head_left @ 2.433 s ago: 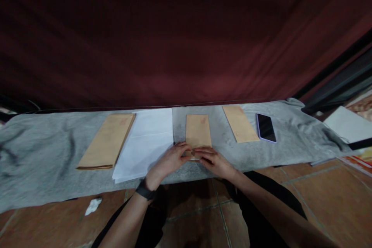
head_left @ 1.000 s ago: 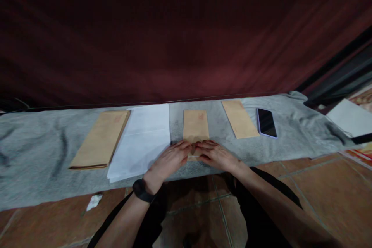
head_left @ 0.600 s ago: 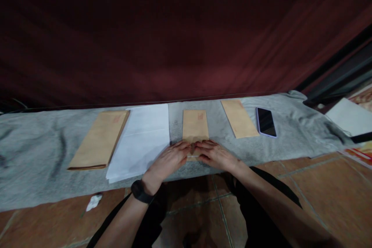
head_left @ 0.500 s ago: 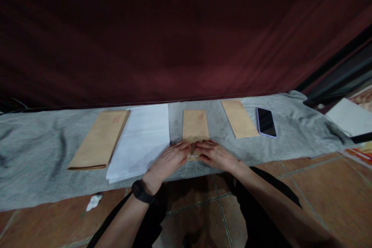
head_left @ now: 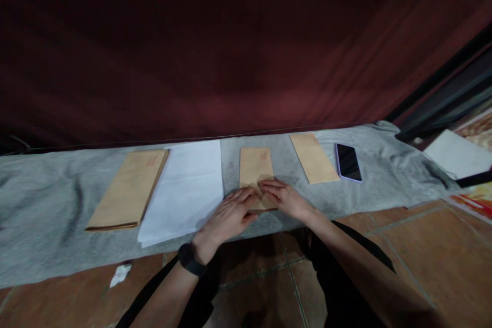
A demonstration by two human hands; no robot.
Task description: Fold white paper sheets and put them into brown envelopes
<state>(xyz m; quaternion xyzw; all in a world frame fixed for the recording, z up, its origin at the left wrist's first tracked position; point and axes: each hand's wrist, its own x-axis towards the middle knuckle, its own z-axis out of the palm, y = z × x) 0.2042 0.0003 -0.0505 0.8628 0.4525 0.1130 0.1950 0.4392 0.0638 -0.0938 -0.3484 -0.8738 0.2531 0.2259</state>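
1. On the grey cloth (head_left: 49, 205) lies the middle brown envelope (head_left: 255, 166).
2. The left hand (head_left: 230, 213) rests over its near end, grip spread.
3. The right hand (head_left: 286, 199) touches it also; its grip, one cannot tell.

I'd call this a lived-in indoor room, perhaps a home, though I can't be sure: terracotta floor tiles (head_left: 263, 287) at six o'clock, dark red drapery (head_left: 246, 56) at twelve, grey cloth (head_left: 287, 166) spread across from nine to three.

middle envelope (head_left: 254, 166): tan, red-printed | paper (head_left: 188, 184): white | cloth (head_left: 46, 210): mottled grey | phone (head_left: 348, 162): black, lilac-edged | backdrop (head_left: 246, 61): maroon
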